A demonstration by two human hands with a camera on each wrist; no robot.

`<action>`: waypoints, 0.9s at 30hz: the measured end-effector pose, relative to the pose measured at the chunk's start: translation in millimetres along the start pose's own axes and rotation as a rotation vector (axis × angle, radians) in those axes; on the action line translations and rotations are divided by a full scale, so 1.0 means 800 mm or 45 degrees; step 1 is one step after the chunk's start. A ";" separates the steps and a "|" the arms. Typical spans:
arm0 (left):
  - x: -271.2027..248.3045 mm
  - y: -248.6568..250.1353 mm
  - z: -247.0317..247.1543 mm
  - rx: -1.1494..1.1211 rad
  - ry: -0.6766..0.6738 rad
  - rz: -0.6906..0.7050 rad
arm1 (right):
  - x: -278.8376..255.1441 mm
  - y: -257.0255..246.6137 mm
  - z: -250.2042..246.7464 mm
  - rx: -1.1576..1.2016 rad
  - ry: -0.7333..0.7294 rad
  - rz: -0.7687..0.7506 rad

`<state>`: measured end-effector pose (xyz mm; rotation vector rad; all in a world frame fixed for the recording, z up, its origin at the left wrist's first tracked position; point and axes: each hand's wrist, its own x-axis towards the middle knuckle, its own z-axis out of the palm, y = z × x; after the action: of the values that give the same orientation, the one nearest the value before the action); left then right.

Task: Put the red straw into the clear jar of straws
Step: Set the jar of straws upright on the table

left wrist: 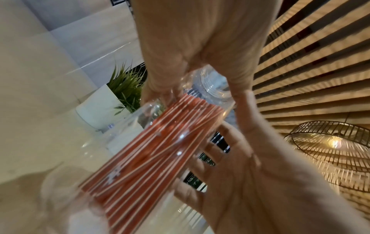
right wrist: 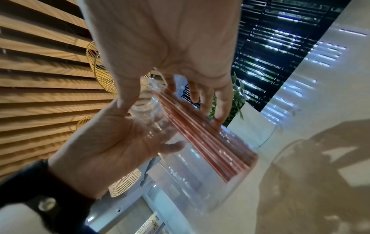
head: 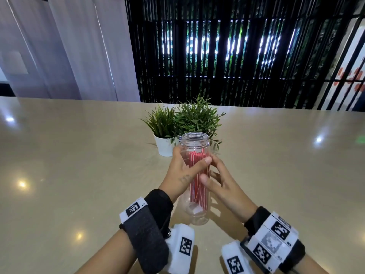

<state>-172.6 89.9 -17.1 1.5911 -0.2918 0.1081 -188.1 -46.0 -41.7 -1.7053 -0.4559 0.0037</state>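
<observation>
Left hand [head: 182, 171] wrapped round the clear jar [head: 195, 147], right hand [head: 217, 179] loose-fingered against it at 3 o'clock; could tip onto the counter [head: 79, 155], spilling red straws [head: 198, 175], if bumped.

Soft indoor light falls on a glossy beige counter [head: 79, 155], which mirrors ceiling lamps as round glare spots toward its left and right edges, while a lit sign [head: 223, 46] glows white behind dark slats. The head view is sharp at centre and bends at its edges. Both wrist views are motion-blurred, the clear jar [left wrist: 140, 158] smeared, with hand shadows across the counter's right side.
</observation>
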 end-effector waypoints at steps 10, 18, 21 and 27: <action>0.036 -0.024 0.042 0.054 -0.225 0.028 | 0.011 0.032 -0.059 -0.014 0.316 -0.036; 0.147 -0.053 0.114 0.105 -0.315 0.049 | 0.087 0.061 -0.150 -0.324 0.537 0.006; 0.185 -0.061 0.133 0.227 -0.350 0.063 | 0.113 0.073 -0.172 -0.367 0.633 0.063; 0.236 -0.081 0.142 0.234 -0.408 -0.049 | 0.158 0.103 -0.201 -0.355 0.619 0.180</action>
<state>12.6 -44.6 -37.7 1.7956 -0.5116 -0.1556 -5.9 -170.1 -57.0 -1.9305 0.0299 -0.3793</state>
